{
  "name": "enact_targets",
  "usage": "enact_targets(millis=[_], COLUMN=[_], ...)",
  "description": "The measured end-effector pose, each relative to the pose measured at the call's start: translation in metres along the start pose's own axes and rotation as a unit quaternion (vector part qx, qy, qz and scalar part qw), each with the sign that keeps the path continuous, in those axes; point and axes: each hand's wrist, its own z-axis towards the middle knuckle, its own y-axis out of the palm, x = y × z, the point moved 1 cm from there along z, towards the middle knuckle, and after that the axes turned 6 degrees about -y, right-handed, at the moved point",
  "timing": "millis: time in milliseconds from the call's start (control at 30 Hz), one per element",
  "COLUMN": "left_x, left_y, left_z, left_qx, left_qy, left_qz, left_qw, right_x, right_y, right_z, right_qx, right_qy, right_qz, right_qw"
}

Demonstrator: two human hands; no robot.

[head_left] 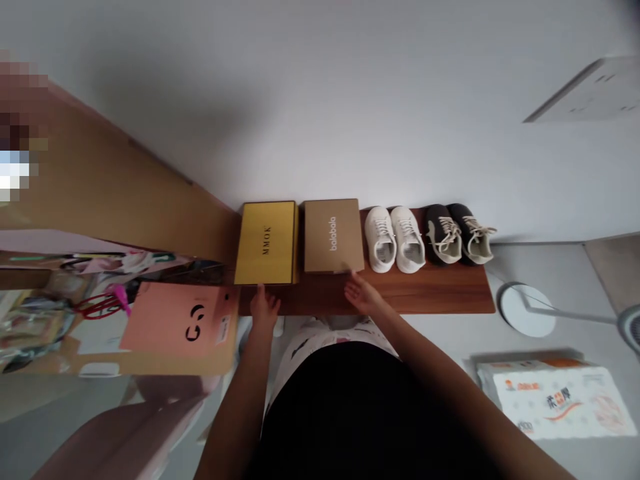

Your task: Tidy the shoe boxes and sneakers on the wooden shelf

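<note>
Looking down at a wooden shelf (pixel 425 293): the left hand (pixel 263 308) sits at the near edge of a yellow box (pixel 267 243), the right hand (pixel 361 293) touches the brown box (pixel 333 235)'s corner. White sneakers (pixel 394 239) and dark sneakers (pixel 459 233) are lined up alongside.

Yellow box (pixel 267 243), centre frame: mustard-gold lid, dark lettering. Brown box (pixel 333 235) just right of it: plain kraft tan, white lettering. White sneakers (pixel 395 239): off-white all over, white laces. Dark sneakers (pixel 460 234), right of centre: charcoal uppers, cream laces and linings. Desk (pixel 430 293): reddish-brown wood grain. Pink bag (pixel 173 320), lower left: salmon, black logo. Tissue pack (pixel 555 400), lower right: white, orange print.
</note>
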Motion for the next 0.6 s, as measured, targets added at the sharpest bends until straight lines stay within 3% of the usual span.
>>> enact_targets(millis=[100, 233, 300, 400, 467, 533, 600], left_x=[0.037, 0.050, 0.049, 0.046, 0.043, 0.040, 0.037], left_y=[-0.004, -0.003, -0.011, -0.034, -0.048, -0.054, -0.054], left_z=[0.023, 0.015, 0.001, -0.023, -0.034, -0.036, -0.030], left_qx=[-0.034, -0.082, -0.108, -0.089, -0.065, -0.067, -0.080], left_qy=[-0.039, -0.039, 0.023, 0.218, 0.358, 0.465, 0.532], left_qz=[-0.086, -0.149, -0.139, -0.023, 0.122, 0.271, 0.393], left_qw=[0.995, 0.985, 0.984, 0.972, 0.923, 0.840, 0.746], right_x=[-0.015, -0.021, -0.014, 0.001, 0.007, 0.008, 0.006], right_y=[0.037, 0.059, 0.060, 0.050, 0.042, 0.039, 0.042], right_z=[0.022, 0.023, 0.011, -0.017, -0.037, -0.051, -0.057], right_qx=[0.059, 0.093, 0.132, 0.254, 0.330, 0.352, 0.331], right_qy=[-0.049, -0.164, -0.213, -0.298, -0.374, -0.450, -0.504], right_qz=[0.149, 0.277, 0.266, 0.170, 0.100, 0.017, -0.079], right_qw=[0.986, 0.942, 0.931, 0.904, 0.861, 0.820, 0.794])
